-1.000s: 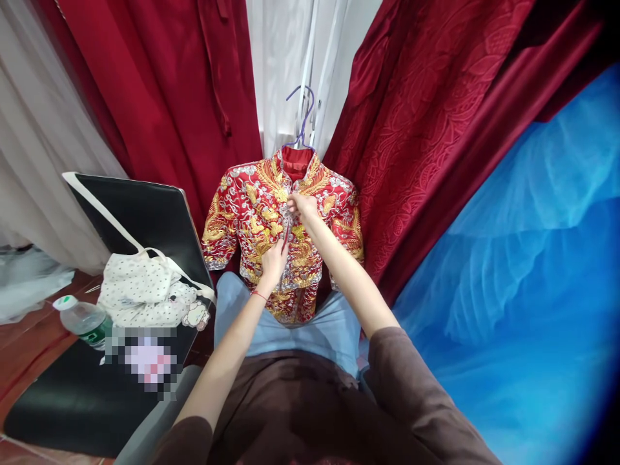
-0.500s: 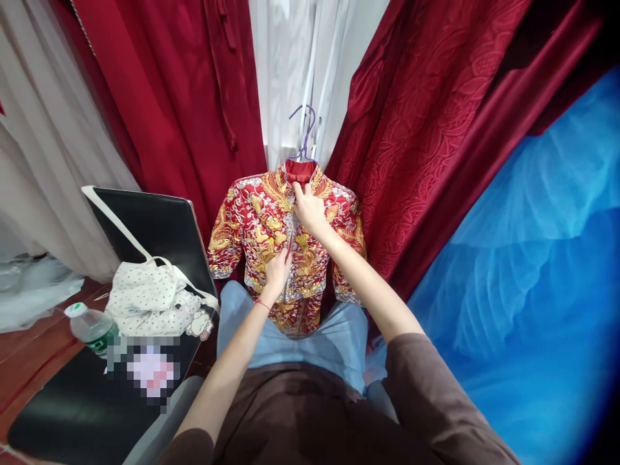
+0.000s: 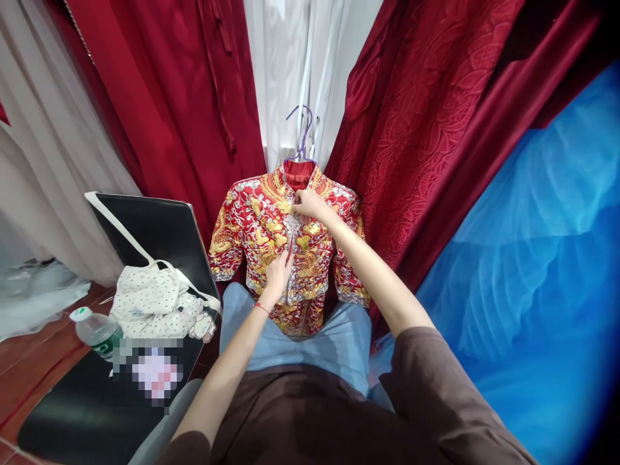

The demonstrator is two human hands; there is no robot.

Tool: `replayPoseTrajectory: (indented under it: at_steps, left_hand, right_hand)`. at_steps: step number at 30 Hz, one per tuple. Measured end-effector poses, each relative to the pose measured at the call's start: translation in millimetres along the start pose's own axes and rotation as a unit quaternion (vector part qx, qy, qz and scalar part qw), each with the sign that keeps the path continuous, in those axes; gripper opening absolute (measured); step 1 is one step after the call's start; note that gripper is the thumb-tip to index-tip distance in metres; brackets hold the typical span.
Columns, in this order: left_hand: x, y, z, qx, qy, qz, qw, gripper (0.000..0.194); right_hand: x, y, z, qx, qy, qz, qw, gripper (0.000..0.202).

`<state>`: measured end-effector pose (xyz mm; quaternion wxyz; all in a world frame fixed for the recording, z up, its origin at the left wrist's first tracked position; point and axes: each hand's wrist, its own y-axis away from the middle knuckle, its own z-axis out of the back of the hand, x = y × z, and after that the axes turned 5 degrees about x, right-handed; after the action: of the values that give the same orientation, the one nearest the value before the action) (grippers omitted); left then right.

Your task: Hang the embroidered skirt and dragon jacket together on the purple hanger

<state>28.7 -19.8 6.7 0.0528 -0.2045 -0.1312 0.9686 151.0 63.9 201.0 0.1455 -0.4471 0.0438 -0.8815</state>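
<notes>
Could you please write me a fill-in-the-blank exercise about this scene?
The red, gold-embroidered jacket hangs on a thin hanger coloured ____.
Of the bare left hand and bare right hand, the ____ one is nearer the jacket's collar.
The clear plastic bottle has a ____ label.
The dotted white cloth bag rests on a chair coloured ____.
Answers: purple; right; green; black.

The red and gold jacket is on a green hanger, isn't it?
Not quite: the hanger is purple, not green, as the head view shows. The jacket really is red and gold, and it is on that hanger.
</notes>
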Motion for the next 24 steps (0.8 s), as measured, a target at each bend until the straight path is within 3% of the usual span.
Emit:
replayPoseTrajectory:
  at_steps: [2, 5, 9, 11, 14, 17, 21, 24]
  left_hand:
    - [4.0, -6.9, 5.5, 0.004, -0.007, -0.008, 1.000, 0.038]
    - [9.2, -27.9, 26.2, -0.043, 0.008, -0.058, 0.997, 0.034]
    - [0.4, -71.5, 82.7, -0.235, 0.052, -0.154, 0.958, 0.026]
    - [-10.1, -96.5, 116.2, -0.266, 0.024, -0.221, 0.938, 0.036]
    - [-22.1, -133.7, 157.8, -0.211, -0.049, -0.318, 0.923, 0.035]
    - [-21.8, -164.6, 183.3, -0.150, -0.118, -0.363, 0.912, 0.031]
    - [-13.4, -187.7, 206.7, -0.104, -0.205, -0.366, 0.902, 0.027]
    - [-9.8, -197.1, 224.8, -0.070, -0.232, -0.347, 0.906, 0.021]
  right_hand:
    - [0.5, 1.9, 4.8, 0.020, 0.120, 0.041, 0.992, 0.024]
    - [2.1, 9.6, 10.3, -0.027, 0.306, 0.115, 0.945, 0.007]
    - [2.4, 22.0, 10.2, -0.048, 0.448, 0.136, 0.882, 0.023]
    - [2.7, 24.4, 11.5, -0.032, 0.480, 0.143, 0.865, 0.029]
    - [3.9, 21.6, 22.1, -0.003, 0.510, 0.161, 0.845, 0.033]
    - [3.9, 15.3, 42.7, 0.007, 0.535, 0.140, 0.833, 0.044]
    - [4.4, 7.5, 73.2, 0.001, 0.566, 0.097, 0.819, 0.045]
    - [9.5, 1.4, 89.6, 0.005, 0.590, 0.106, 0.800, 0.038]
